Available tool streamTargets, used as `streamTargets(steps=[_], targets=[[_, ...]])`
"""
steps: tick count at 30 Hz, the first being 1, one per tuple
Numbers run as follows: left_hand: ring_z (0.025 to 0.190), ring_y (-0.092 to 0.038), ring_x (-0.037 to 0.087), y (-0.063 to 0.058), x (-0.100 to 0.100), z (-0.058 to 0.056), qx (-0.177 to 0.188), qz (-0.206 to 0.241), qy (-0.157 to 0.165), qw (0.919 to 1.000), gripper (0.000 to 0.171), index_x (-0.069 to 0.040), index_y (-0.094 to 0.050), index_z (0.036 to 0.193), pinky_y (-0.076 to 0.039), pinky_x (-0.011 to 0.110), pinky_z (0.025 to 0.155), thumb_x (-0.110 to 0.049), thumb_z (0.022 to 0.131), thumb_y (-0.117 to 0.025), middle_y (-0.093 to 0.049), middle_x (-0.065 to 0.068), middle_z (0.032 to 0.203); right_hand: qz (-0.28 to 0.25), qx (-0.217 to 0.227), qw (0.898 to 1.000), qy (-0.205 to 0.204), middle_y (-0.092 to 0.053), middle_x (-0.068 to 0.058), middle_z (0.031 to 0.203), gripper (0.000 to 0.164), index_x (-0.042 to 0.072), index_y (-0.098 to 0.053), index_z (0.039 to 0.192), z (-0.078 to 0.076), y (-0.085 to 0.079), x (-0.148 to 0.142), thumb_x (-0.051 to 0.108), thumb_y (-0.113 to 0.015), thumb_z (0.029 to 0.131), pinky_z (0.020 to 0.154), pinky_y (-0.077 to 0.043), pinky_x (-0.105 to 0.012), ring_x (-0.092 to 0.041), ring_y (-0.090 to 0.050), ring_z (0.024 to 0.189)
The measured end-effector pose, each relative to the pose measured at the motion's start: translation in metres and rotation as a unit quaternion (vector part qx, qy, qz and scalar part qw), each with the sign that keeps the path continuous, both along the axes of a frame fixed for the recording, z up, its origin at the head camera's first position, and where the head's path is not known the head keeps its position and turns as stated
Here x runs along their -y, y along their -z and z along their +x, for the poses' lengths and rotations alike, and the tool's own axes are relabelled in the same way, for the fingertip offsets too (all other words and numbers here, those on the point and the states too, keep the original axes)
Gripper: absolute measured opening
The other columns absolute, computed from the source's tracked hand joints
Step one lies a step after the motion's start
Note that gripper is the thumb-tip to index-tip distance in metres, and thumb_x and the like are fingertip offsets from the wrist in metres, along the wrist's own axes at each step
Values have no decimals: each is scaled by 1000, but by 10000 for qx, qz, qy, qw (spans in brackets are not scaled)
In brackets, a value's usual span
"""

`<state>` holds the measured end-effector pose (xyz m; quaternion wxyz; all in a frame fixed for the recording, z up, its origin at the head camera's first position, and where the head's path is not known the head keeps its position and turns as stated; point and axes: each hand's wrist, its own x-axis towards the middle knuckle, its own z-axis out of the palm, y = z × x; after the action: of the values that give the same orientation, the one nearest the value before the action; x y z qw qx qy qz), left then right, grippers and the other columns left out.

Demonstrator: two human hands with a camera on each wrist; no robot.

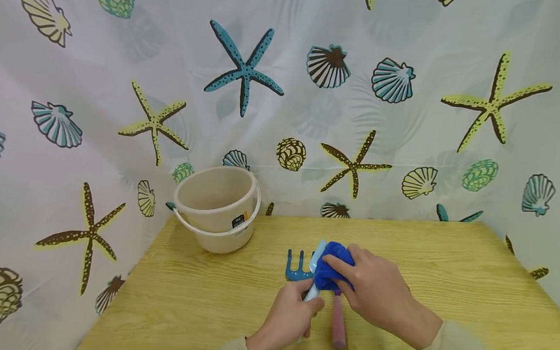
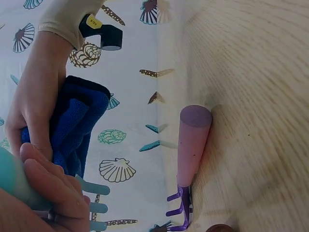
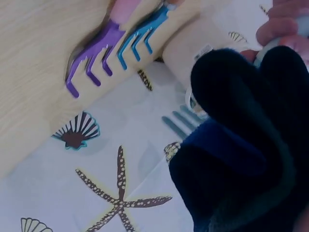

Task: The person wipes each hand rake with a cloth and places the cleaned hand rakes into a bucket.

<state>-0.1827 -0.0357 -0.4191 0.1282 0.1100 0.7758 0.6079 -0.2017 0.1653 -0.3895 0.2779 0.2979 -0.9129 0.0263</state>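
Observation:
My left hand grips the pale blue handle of a small hand rake, whose prongs stick out past the cloth in both wrist views. With my right hand I hold a folded blue cloth against the head of this rake, covering part of it. Beneath the hands, a purple hand rake with a pink handle lies on the table. Beside it lies a darker blue hand rake, its brown handle mostly hidden behind my left hand in the head view.
A cream bucket with a white carrying handle stands at the table's back left. The wooden table meets a white curtain printed with shells and starfish at the back and sides.

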Motion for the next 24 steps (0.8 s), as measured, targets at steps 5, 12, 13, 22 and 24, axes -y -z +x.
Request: streamTargets(steps=[5, 12, 13, 22, 24], targets=[[39, -46, 11, 1, -1, 1, 267, 79, 8, 9996, 25, -5, -67, 116, -38, 22, 38, -9, 92, -61, -54, 2, 74, 33, -200, 9998, 80, -61, -12, 97, 44, 22, -71, 125, -6, 6, -1, 30, -82, 82, 59, -58, -37, -21, -62, 74], [40, -45, 11, 1, -3, 6, 622, 139, -7, 9980, 18, -10, -68, 108, -36, 20, 38, -9, 91, -62, -53, 0, 73, -119, -181, 9988, 450, -61, -15, 97, 44, 20, -71, 124, -16, 10, -9, 28, -82, 83, 56, -56, -37, -23, -60, 72], [39, -45, 11, 1, -3, 6, 607, 162, -23, 9980, 20, -8, -68, 110, -36, 20, 38, -9, 91, -62, -53, 1, 73, -120, -155, 9993, 327, -61, -14, 97, 45, 20, -71, 125, -13, 10, -8, 27, -83, 82, 57, -57, -37, -22, -60, 72], [40, -43, 11, 0, -1, 1, 1017, 794, -3, 9916, 41, 2, -59, 134, -37, 23, 40, -9, 94, -59, -55, 2, 72, -129, -163, 9984, -533, -64, -13, 109, 53, 25, -70, 127, 9, 15, 1, 27, -88, 77, 73, -61, -44, -25, -68, 86], [41, -43, 11, -1, -1, 1, 1103, 824, 45, 9905, 47, 3, -54, 139, -38, 22, 41, -10, 95, -60, -55, 2, 74, -214, -170, 9983, -523, -64, -13, 110, 54, 25, -70, 127, 5, 17, -4, 26, -88, 76, 72, -61, -44, -25, -68, 86]])
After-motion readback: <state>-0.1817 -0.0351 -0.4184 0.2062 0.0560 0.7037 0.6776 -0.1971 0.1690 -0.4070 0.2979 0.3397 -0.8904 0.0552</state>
